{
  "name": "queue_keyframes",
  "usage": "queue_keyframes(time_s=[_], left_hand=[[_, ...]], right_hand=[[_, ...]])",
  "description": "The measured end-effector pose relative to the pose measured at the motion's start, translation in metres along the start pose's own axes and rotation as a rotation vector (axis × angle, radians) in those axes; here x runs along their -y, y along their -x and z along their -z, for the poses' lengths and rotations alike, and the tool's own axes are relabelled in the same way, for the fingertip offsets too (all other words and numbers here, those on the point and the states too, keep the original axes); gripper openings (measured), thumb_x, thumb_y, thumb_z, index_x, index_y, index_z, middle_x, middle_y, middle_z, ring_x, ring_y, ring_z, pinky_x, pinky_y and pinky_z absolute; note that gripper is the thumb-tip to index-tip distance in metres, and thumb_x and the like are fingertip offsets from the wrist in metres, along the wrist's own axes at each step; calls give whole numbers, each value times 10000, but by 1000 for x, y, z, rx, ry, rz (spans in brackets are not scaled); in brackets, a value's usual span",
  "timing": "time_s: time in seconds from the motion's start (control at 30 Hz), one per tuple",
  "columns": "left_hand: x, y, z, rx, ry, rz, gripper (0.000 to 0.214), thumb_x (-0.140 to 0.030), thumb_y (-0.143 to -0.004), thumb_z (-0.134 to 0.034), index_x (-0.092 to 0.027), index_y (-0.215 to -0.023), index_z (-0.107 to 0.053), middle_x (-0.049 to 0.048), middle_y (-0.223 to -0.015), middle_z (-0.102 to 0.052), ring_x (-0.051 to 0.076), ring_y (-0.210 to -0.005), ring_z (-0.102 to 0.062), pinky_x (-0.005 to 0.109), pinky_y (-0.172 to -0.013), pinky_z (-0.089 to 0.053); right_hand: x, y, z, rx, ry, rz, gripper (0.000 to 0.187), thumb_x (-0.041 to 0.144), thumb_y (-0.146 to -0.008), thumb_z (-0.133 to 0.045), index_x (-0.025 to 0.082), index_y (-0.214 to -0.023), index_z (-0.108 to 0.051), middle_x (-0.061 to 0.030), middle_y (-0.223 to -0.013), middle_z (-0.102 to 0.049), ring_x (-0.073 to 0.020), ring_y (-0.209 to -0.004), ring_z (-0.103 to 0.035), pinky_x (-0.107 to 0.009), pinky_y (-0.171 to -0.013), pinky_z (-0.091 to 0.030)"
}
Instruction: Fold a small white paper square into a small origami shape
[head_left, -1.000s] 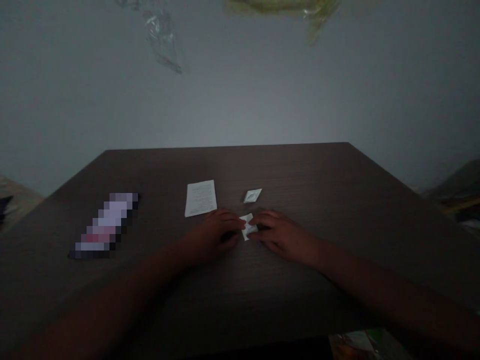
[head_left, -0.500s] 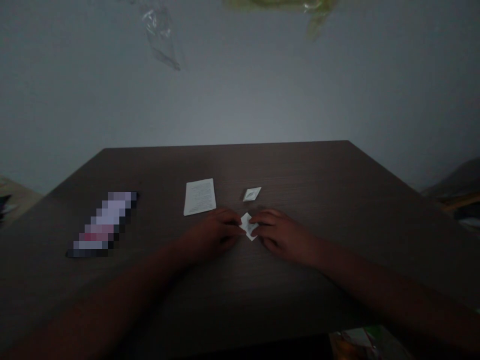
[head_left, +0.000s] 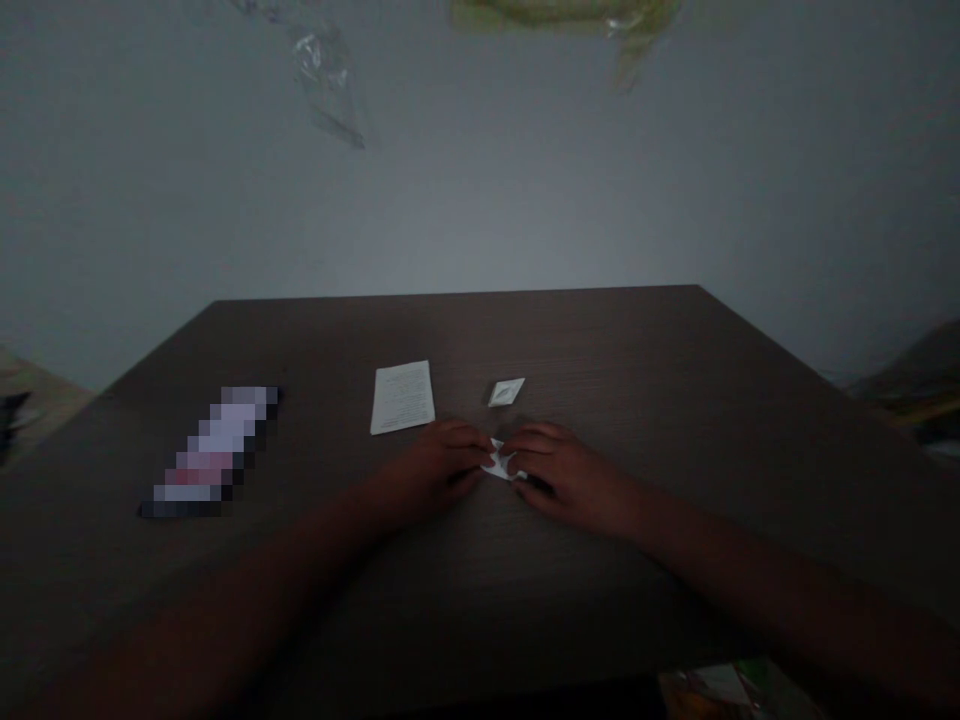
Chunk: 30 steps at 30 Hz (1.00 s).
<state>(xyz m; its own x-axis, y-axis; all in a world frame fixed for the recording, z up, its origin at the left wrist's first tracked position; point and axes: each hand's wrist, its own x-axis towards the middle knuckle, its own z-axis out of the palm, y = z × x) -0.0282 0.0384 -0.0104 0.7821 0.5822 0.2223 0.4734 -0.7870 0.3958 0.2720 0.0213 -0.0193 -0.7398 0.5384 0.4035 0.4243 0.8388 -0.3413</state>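
Between my two hands a small piece of folded white paper lies on the dark table, partly covered by my fingers. My left hand has its fingertips on the paper's left side. From the other side, my right hand holds the paper with bent fingers, its thumb near the lower corner. Just beyond the hands rests a folded white paper diamond. A squarish stack of printed paper sheets sits to the left of it, close behind my left hand.
A phone with a blurred-out screen lies at the left of the dark wooden table. Behind the table stands a pale wall with clear and yellowish tape on it. Colourful packaging shows below the near edge.
The paper between my hands has changed shape: its lower point no longer shows and it looks flatter and more covered by my fingers. The whole view has shifted slightly.
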Motion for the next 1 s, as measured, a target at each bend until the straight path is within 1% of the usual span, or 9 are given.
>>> queue_keyframes(time_s=[0.1,0.3,0.4,0.5,0.63,0.7,0.77,0.87,1.0], left_hand=[[-2,-3,2,29,-48,15,265,-109,-1134,-707,-259,-1289,-861,56,-1347,-874,267,-1307,-786,451,-1257,-568],[-14,-7,11,92,-128,3,236,-89,-1156,-686,-219,-1269,-848,48,-1268,-872,263,-1254,-780,435,-1211,-511],[-17,-7,13,92,-160,-26,226,-74,-1179,-644,-204,-1194,-828,44,-1224,-867,252,-1207,-771,420,-1183,-500],[-20,-7,14,104,-157,-58,207,-78,-1167,-666,-209,-1126,-820,30,-1197,-872,241,-1188,-769,420,-1191,-488],[-28,-7,19,127,-120,-6,204,-144,-1177,-676,-239,-1206,-855,15,-1253,-879,235,-1223,-770,420,-1235,-475],[-30,-7,20,134,-128,10,217,-168,-1195,-655,-246,-1202,-857,14,-1271,-877,233,-1240,-770,414,-1242,-469],[-30,-7,19,139,-152,4,228,-182,-1209,-637,-246,-1197,-855,19,-1290,-875,237,-1273,-770,415,-1247,-467],[-27,-6,14,135,-188,-23,225,-179,-1207,-644,-250,-1200,-858,30,-1396,-866,247,-1363,-765,429,-1288,-468],[-24,-4,7,125,-232,-56,195,-161,-1193,-673,-230,-1223,-852,53,-1473,-865,251,-1408,-779,438,-1316,-495]], right_hand=[[1,0,-1,-10,0,5,165,151,-1130,-736,252,-1235,-813,-94,-1339,-880,-289,-1273,-801,-508,-1180,-645],[2,1,-1,-9,13,-4,176,131,-1124,-741,245,-1235,-816,-109,-1385,-873,-289,-1317,-795,-509,-1201,-637],[2,1,0,12,41,-14,149,151,-1141,-744,254,-1223,-814,-111,-1434,-854,-294,-1349,-782,-522,-1216,-630],[3,1,1,39,58,-34,133,164,-1147,-746,248,-1228,-809,-117,-1432,-848,-298,-1335,-782,-527,-1209,-630],[3,0,0,50,49,-52,151,146,-1135,-751,250,-1228,-809,-113,-1437,-844,-293,-1336,-780,-519,-1208,-623],[3,0,-1,43,41,-48,162,135,-1127,-751,248,-1228,-807,-113,-1442,-844,-293,-1343,-780,-518,-1208,-622],[3,0,-1,41,36,-45,161,132,-1115,-758,245,-1217,-808,-117,-1443,-847,-301,-1343,-784,-525,-1203,-627],[3,1,0,42,17,-62,178,130,-1103,-768,255,-1222,-814,-113,-1437,-852,-300,-1337,-789,-528,-1199,-632],[-1,0,7,38,-71,-52,192,133,-1109,-758,251,-1247,-821,-110,-1414,-861,-289,-1345,-793,-529,-1214,-631]])
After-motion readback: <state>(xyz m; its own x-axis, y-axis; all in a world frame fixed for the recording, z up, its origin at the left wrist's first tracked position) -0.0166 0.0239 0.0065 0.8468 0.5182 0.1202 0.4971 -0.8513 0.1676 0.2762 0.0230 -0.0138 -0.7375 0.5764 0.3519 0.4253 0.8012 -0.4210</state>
